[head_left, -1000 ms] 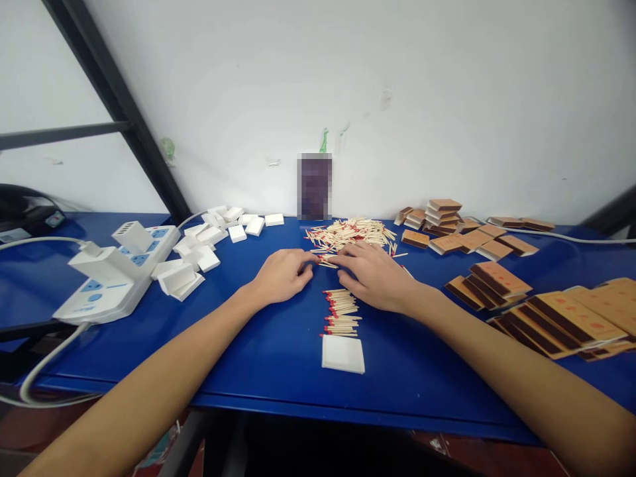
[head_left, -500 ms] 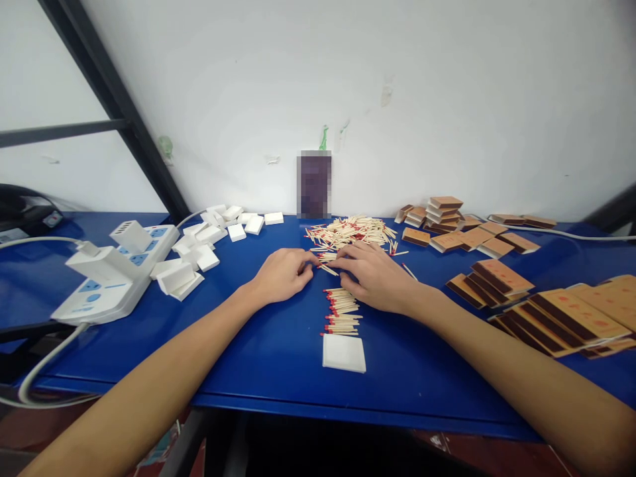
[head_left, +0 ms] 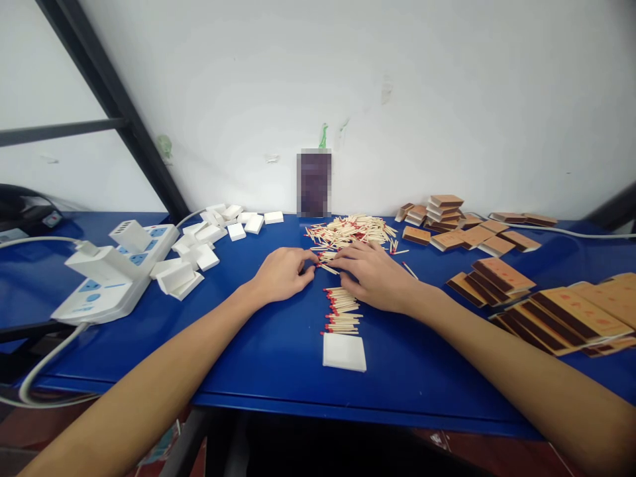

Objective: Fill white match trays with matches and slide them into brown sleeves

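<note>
My left hand (head_left: 282, 273) and my right hand (head_left: 373, 275) rest on the blue table (head_left: 278, 358), fingertips meeting at the near edge of a loose pile of red-tipped matches (head_left: 350, 232). Both hands have curled fingers pinching at a few matches between them. Just nearer to me lies a tidy row of aligned matches (head_left: 342, 310), and in front of that a small white tray (head_left: 344, 352). What exactly each pinch holds is too small to see.
White box trays (head_left: 209, 242) lie scattered at the left, beside a white power strip (head_left: 112, 271) with cables. Brown matchbox sleeves (head_left: 497, 278) are stacked and spread at the right. A blurred dark object (head_left: 314, 183) stands against the wall.
The hands have barely shifted; the fingertips keep working at the pile's near edge. The view has drifted slightly.
</note>
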A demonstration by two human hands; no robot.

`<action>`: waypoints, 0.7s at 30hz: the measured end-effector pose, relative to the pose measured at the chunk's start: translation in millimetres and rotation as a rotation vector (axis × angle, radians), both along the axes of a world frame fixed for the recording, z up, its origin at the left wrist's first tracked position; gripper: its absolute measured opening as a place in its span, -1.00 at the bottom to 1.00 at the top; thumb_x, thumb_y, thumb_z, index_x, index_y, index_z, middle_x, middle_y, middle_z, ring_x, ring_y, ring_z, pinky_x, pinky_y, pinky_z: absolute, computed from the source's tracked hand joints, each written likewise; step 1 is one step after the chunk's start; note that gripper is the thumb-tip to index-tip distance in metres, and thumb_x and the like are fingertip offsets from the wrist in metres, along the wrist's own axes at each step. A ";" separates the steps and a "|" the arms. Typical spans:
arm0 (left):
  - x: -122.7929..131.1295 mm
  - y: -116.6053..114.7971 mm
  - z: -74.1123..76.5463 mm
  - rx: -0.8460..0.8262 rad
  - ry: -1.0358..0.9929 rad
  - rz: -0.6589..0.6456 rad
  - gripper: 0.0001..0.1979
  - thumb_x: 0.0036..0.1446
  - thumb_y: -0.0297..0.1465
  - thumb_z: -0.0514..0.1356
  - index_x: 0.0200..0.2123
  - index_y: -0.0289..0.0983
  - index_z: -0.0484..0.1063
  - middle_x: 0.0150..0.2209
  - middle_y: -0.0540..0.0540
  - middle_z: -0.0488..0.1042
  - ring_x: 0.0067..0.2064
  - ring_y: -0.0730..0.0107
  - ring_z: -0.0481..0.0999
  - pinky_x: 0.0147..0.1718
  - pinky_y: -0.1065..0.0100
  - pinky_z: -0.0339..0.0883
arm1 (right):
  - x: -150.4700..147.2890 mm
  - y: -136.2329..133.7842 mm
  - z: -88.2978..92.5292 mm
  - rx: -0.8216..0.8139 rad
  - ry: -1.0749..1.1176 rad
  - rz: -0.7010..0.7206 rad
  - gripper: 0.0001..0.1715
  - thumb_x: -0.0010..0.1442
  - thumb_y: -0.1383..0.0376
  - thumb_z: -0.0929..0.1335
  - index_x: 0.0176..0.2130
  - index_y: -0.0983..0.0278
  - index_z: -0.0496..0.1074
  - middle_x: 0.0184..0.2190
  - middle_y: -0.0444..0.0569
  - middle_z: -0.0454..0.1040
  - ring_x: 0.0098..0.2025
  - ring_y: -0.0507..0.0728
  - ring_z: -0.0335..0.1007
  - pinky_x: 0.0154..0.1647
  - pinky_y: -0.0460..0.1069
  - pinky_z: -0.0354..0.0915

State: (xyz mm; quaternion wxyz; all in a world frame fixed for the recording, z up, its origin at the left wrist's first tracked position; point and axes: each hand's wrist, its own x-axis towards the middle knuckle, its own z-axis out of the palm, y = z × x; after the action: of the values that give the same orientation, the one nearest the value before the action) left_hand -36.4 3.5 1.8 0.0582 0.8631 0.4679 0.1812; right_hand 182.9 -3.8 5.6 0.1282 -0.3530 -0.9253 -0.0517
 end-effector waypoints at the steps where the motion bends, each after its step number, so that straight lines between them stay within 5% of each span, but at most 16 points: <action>1: 0.0 -0.1 0.1 -0.004 -0.001 0.001 -0.75 0.16 -0.39 0.15 -0.13 -0.26 0.56 -0.49 0.00 0.44 -0.44 0.38 0.39 -0.39 0.37 0.21 | 0.5 0.2 -0.2 0.008 -0.006 0.003 -0.62 0.30 0.37 0.20 -0.01 0.29 0.50 -0.07 0.08 0.52 -0.02 0.22 0.31 -0.03 0.14 0.06; 13: -0.3 -0.4 -0.9 0.016 -0.009 -0.026 -0.71 0.16 -0.41 0.13 -0.08 -0.26 0.55 -0.49 0.00 0.46 -0.45 0.39 0.39 -0.39 0.36 0.23 | 10.5 8.5 5.2 0.252 -0.045 0.092 -0.68 0.37 0.30 0.22 -0.13 0.26 0.55 -0.21 0.07 0.57 -0.13 0.22 0.34 -0.09 0.12 0.07; 21: 0.3 -3.0 2.0 0.011 -0.028 -0.062 -0.76 0.16 -0.35 0.14 -0.18 -0.26 0.57 -0.49 0.00 0.45 -0.46 0.40 0.39 -0.41 0.36 0.20 | -6.4 -3.0 -1.3 0.103 0.004 0.058 -0.68 0.37 0.32 0.22 -0.15 0.34 0.54 -0.19 0.11 0.53 -0.11 0.20 0.37 -0.08 0.07 0.17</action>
State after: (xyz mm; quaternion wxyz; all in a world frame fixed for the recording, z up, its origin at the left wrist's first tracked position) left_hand -36.1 0.5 3.9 0.0656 0.8749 0.4389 0.1937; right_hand 176.5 -6.8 4.3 0.1496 -0.3191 -0.9310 -0.0948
